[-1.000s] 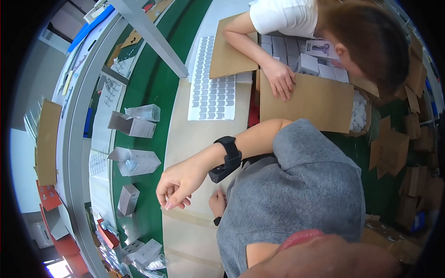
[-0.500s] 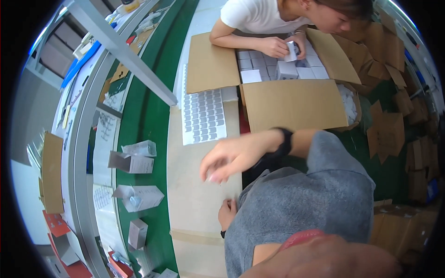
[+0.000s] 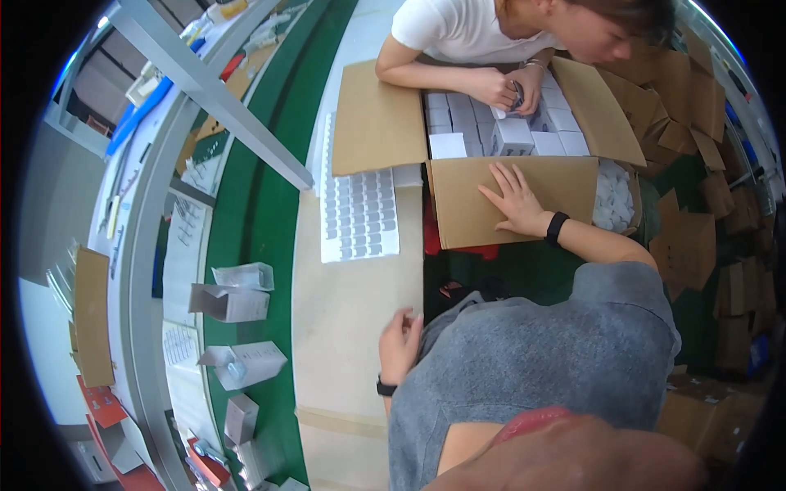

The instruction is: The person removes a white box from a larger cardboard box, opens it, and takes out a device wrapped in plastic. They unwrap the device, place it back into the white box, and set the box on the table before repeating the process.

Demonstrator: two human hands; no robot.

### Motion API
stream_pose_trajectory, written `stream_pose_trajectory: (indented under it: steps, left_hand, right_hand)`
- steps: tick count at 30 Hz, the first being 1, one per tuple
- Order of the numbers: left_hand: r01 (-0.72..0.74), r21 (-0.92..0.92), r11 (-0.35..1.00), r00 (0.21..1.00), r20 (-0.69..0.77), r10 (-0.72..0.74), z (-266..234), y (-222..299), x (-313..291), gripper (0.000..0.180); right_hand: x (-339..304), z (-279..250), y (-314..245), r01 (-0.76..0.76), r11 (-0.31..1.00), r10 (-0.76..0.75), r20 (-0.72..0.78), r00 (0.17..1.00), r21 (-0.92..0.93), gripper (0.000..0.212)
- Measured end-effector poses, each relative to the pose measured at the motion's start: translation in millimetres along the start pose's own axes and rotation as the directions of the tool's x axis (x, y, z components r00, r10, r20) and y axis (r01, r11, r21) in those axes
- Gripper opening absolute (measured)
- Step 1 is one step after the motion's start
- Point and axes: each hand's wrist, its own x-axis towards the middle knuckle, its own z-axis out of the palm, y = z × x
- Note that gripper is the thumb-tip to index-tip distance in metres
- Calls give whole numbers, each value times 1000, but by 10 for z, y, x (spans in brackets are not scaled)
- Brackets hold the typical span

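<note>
My right hand (image 3: 517,203) lies flat on the near flap (image 3: 458,219) of a large open cardboard carton, fingers spread, a dark band on its wrist. Rows of small white boxes (image 3: 512,137) fill the carton, and one stands higher than its neighbours. At the table edge by my body is my left hand (image 3: 399,350), its fingers curled inward; a pale bit shows between thumb and fingertips, too small to make out. Across the carton, a co-worker's hands (image 3: 514,92) hold a small dark and white item over the boxes.
A white moulded tray (image 3: 360,214) lies on the cardboard-covered table (image 3: 336,344), partly under a carton flap. Open small boxes (image 3: 244,364) stand on the green belt to the left. A grey post (image 3: 213,94) slants above it. Behind the carton's right side are stacked cartons (image 3: 684,229).
My right hand has moved from above the table to the carton's near flap and spread out flat. My left hand has risen slightly at the table edge. The co-worker's item has tilted.
</note>
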Motion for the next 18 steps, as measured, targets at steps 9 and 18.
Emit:
stream_pose_trajectory:
  steps: [9, 18]
  left_hand:
    - [-267, -217, 939, 835, 434, 338, 870, 603, 1346, 32]
    - [-424, -265, 866, 792, 355, 496, 1431, 104, 1419, 30]
  right_hand:
    - [310, -313, 161, 36, 974, -23, -61, 998, 226, 56]
    - [1129, -24, 485, 303, 943, -306, 1, 952, 138, 41]
